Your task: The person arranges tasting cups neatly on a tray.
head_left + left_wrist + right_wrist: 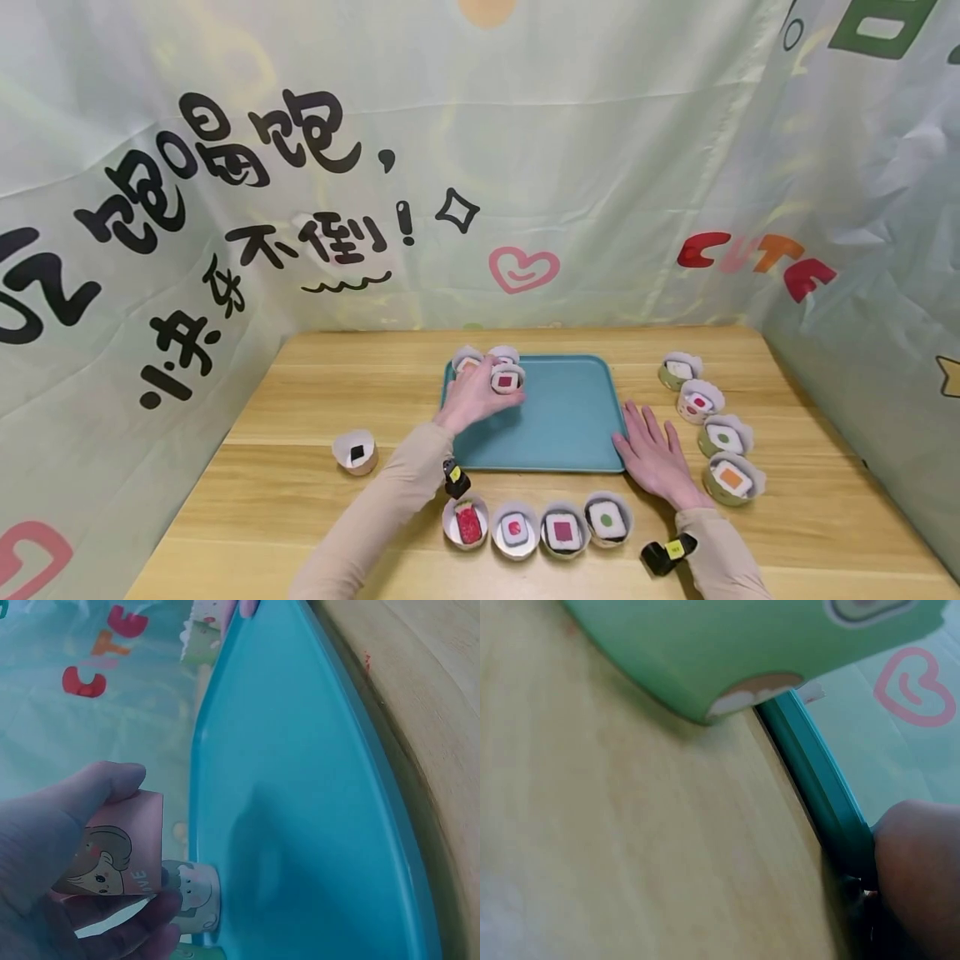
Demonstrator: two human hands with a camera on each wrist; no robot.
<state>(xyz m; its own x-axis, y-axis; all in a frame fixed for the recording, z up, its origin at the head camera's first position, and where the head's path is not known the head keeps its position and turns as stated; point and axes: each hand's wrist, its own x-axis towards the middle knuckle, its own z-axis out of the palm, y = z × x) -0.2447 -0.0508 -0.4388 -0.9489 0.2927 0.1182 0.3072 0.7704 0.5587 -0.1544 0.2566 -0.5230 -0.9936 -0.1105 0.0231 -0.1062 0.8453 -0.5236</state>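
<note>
My left hand (474, 400) grips a paper cup (507, 382) over the left part of the blue tray (555, 417). A sushi piece with a dark red square in its white top sits inside it. In the left wrist view the cup's pink printed side (124, 847) shows between thumb and fingers, and its shadow falls on the tray. Two more sushi cups, one of them a left cup (467, 360), stand at the tray's back left corner, partly covered by the hand. With fingers spread, my right hand (654, 454) rests at the tray's right edge.
A row of several sushi cups, with a red-topped one (468, 525) at its left end, stands in front of the tray. Several more, including an orange-topped one (733, 479), line the table's right side. One cup (356, 452) stands alone at left. A printed cloth (600, 208) hangs behind.
</note>
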